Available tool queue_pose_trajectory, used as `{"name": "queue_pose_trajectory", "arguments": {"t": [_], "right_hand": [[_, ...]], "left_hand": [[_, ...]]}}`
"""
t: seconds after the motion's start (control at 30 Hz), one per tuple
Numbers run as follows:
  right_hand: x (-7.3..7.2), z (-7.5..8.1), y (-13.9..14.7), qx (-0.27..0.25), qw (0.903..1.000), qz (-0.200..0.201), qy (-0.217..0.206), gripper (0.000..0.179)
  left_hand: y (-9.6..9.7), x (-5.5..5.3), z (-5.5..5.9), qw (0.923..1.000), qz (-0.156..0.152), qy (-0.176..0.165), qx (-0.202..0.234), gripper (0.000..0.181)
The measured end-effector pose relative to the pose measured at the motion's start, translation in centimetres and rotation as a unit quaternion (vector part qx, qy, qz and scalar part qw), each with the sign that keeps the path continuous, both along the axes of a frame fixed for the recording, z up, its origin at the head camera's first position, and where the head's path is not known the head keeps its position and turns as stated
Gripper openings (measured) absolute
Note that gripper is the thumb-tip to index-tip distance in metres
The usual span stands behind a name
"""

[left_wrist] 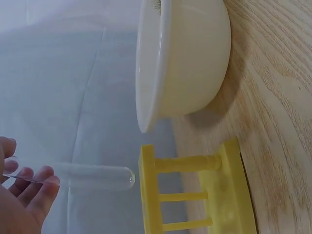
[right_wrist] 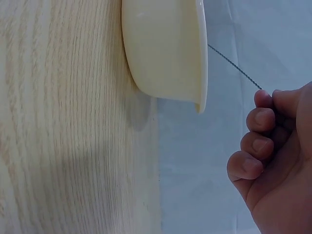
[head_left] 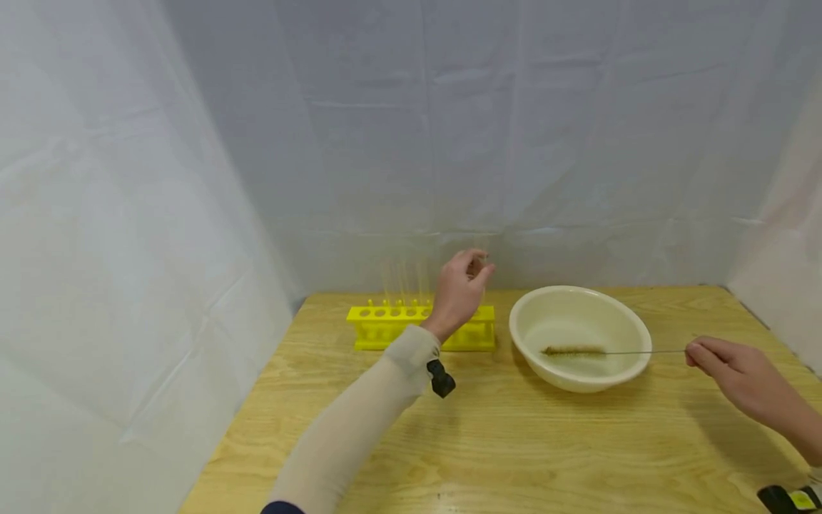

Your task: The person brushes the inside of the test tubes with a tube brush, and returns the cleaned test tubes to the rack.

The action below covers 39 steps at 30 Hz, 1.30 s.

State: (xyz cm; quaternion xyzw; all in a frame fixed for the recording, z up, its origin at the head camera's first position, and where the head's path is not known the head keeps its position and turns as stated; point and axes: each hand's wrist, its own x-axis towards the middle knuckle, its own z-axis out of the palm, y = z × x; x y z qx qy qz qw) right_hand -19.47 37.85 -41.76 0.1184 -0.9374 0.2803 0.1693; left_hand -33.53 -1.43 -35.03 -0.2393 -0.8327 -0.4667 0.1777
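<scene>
My left hand (head_left: pixel 461 285) is raised over the right part of a yellow test tube rack (head_left: pixel 420 314). In the left wrist view its fingers hold a clear glass test tube (left_wrist: pixel 102 176), the rounded bottom close above the rack's top bar. Farther right, my right hand (head_left: pixel 748 375) pinches the twisted wire handle (right_wrist: pixel 234 66) of a test tube brush (head_left: pixel 574 350) between thumb and forefinger. The bristles of this brush hang within the outline of a cream bowl (head_left: pixel 581 382), and its wire crosses the bowl's right rim.
Several clear test tubes (head_left: pixel 403 282) stand in the left half of the rack. Rack and bowl sit side by side near the back of the wooden table (head_left: pixel 546 457). White sheeting (head_left: pixel 462 128) rises behind the table and along both sides.
</scene>
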Motion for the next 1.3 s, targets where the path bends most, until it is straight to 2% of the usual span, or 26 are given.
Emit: {"name": "queue_pose_trajectory", "arguments": {"t": [0.33, 0.63, 0.93, 1.13, 1.3], "right_hand": [[-0.2, 0.1, -0.2, 0.003, 1.0000, 0.004, 0.003, 0.026], [-0.4, 0.5, -0.3, 0.003, 0.9999, 0.005, -0.010, 0.027], [-0.5, 1.1, -0.6, 0.010, 0.9995, 0.000, -0.031, 0.031], [-0.5, 1.0, -0.6, 0.009, 0.9996, -0.001, -0.026, 0.030], [-0.5, 0.9, -0.6, 0.007, 0.9997, 0.003, -0.025, 0.029]], "left_hand": [[-0.2, -0.6, -0.9, 0.9997, 0.011, -0.017, 0.009, 0.029], [-0.7, -1.1, -2.2, 0.9988, 0.027, -0.040, 0.000, 0.031], [-0.7, -1.5, -3.7, 0.9959, 0.050, -0.068, -0.032, 0.034], [-0.6, -1.5, -4.2, 0.9933, 0.062, -0.082, -0.053, 0.034], [-0.8, -1.4, -4.8, 0.9922, 0.061, -0.083, -0.071, 0.025]]}}
